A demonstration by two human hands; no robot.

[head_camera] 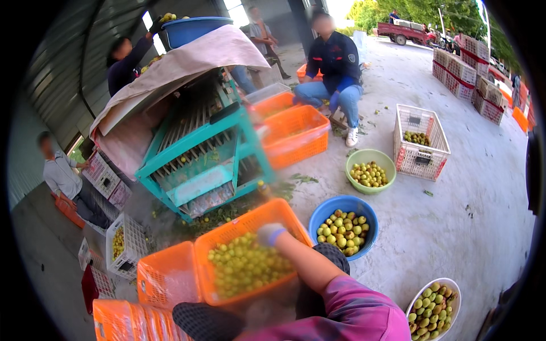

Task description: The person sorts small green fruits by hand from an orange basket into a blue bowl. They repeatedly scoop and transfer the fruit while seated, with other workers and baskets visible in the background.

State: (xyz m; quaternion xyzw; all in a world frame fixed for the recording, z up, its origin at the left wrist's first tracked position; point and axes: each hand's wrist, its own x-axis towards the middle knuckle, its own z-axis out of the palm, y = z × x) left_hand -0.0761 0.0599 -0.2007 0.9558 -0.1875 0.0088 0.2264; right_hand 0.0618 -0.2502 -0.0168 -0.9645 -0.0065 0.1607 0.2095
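One gloved hand (271, 235) of mine, on an arm in a pink sleeve, is over the far right part of an orange plastic crate (251, 298) between my knees. I take it for my right hand; its fingers are blurred, so whether they hold a fruit cannot be told. Small yellow-green fruits (243, 264) fill much of the crate. My left hand is out of view. Beside my right knee stands a blue basin (313, 221) of green and reddish fruits, and beyond it a green basin (392, 168) with more. A white basin (456, 298) of fruits is at the lower right.
A teal-framed roller sorting machine (194, 153) stands ahead, partly under a cloth (213, 47). Orange crates (168, 273) lie at the left. A white crate (422, 164) is at the right. A person (335, 64) squats by orange crates (298, 149); several other people are farther back.
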